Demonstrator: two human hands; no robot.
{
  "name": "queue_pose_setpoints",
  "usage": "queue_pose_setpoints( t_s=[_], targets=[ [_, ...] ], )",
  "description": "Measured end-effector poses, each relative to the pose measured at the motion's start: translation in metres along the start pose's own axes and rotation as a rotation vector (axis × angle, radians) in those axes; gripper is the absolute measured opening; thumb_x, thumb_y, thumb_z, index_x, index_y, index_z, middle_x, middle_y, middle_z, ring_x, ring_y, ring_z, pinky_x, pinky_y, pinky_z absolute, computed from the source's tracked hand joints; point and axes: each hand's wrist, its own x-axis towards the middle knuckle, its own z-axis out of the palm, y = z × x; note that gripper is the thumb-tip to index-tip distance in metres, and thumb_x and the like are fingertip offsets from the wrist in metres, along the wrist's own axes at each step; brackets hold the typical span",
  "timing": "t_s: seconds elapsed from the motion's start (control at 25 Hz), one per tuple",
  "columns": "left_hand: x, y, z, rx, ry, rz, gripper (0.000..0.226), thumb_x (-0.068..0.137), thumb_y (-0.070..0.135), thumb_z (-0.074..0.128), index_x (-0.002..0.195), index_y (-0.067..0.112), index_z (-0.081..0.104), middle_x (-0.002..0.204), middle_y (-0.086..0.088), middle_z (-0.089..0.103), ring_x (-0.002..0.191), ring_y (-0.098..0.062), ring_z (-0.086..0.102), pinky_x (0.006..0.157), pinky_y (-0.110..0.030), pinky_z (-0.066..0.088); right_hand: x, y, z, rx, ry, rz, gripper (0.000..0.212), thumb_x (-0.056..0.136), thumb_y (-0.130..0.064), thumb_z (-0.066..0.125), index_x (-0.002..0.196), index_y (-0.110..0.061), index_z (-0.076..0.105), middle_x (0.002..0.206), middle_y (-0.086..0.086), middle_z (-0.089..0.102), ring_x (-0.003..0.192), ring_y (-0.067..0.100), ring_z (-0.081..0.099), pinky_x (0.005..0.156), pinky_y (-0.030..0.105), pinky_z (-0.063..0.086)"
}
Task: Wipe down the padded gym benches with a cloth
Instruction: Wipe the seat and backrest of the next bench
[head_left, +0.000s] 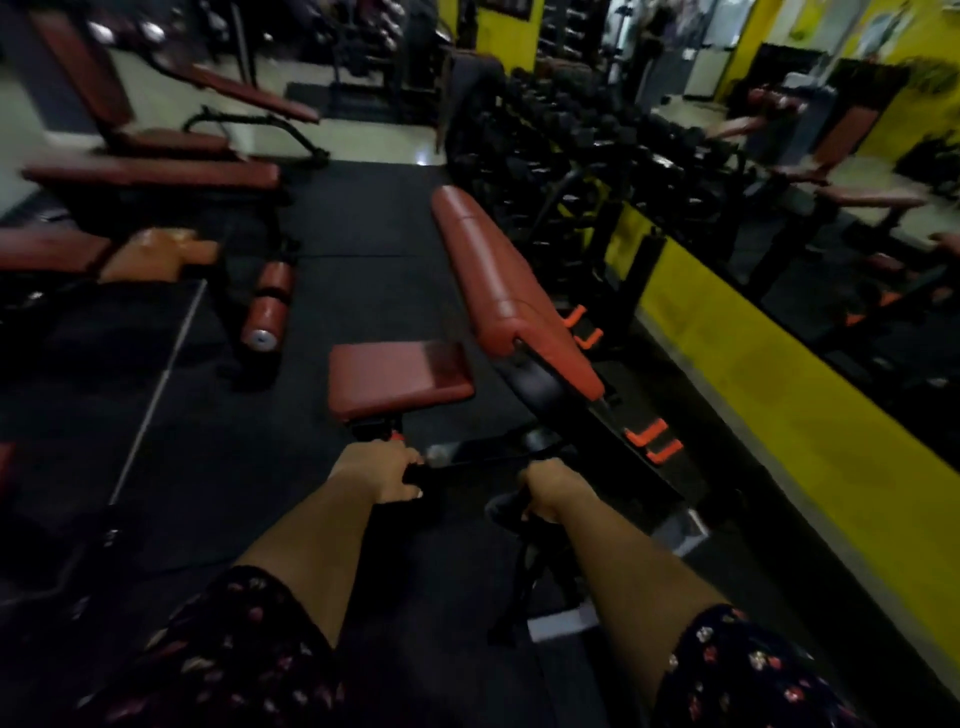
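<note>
An adjustable bench stands in front of me, its red seat pad (397, 379) low and its long red back pad (498, 275) tilted up to the right. My left hand (384, 470) grips a black bar (478, 452) of the bench frame just below the seat. My right hand (548, 488) is curled round a dark handle or part of the frame near the bench's foot; what exactly it holds is too dark to tell. No cloth is visible.
Several other red padded benches (156, 174) stand at the left and back. A red roller pad (270, 306) lies on the black rubber floor (234, 441). A dumbbell rack (571, 145) and a yellow wall base (779, 374) with a mirror run along the right.
</note>
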Motion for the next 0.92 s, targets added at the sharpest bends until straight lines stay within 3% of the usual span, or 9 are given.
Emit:
queue_pose_setpoints(
  t_s=[0.2,0.32,0.48,0.68,0.92],
  targets=[
    [0.004,-0.093,-0.004,-0.073,-0.015,-0.203,0.060,0.091,0.057,0.054,0.145,0.035,0.041,0.139,0.003,0.049,0.124,-0.022,0.051,0.096,-0.039,0.047,0.082,-0.080,-0.054,-0.038,0.054,-0.151,0.049,0.083,-0.025,0.073,0.128,-0.013,0.058,0.128,0.012,0.057,0.124,0.032,0.050,0.097,0.040,0.048],
    [-0.001,-0.140,-0.007,-0.138,-0.020,-0.336,0.062,0.090,0.057,0.055,0.146,0.036,0.038,0.143,0.003,0.046,0.127,-0.023,0.050,0.099,-0.041,0.045,0.121,-0.128,-0.091,-0.065,0.059,-0.277,0.043,0.084,-0.021,0.073,0.124,-0.011,0.061,0.127,0.013,0.060,0.122,0.029,0.053,0.097,0.040,0.048],
    [-0.010,-0.203,-0.009,-0.185,-0.023,-0.514,0.063,0.091,0.058,0.056,0.147,0.036,0.038,0.144,0.005,0.045,0.130,-0.021,0.048,0.100,-0.042,0.044,0.180,-0.191,-0.125,-0.108,0.053,-0.453,0.039,0.087,-0.013,0.069,0.125,-0.006,0.061,0.124,0.014,0.061,0.119,0.028,0.056,0.093,0.031,0.043],
    [-0.001,-0.273,-0.013,-0.264,-0.004,-0.712,0.061,0.091,0.058,0.054,0.146,0.037,0.039,0.142,0.005,0.046,0.128,-0.021,0.049,0.094,-0.040,0.045,0.244,-0.261,-0.179,-0.361,0.066,-0.700,0.034,0.090,-0.027,0.066,0.121,-0.016,0.061,0.124,0.005,0.058,0.120,0.028,0.051,0.084,0.033,0.043],
    [0.028,-0.325,-0.034,-0.394,0.051,-0.865,0.061,0.092,0.056,0.054,0.147,0.036,0.038,0.143,0.003,0.046,0.127,-0.022,0.049,0.092,-0.038,0.045,0.341,-0.324,-0.231,-0.411,0.100,-0.856,0.028,0.087,-0.018,0.065,0.113,-0.010,0.060,0.121,0.009,0.056,0.116,0.031,0.051,0.091,0.038,0.048]
  ],
)
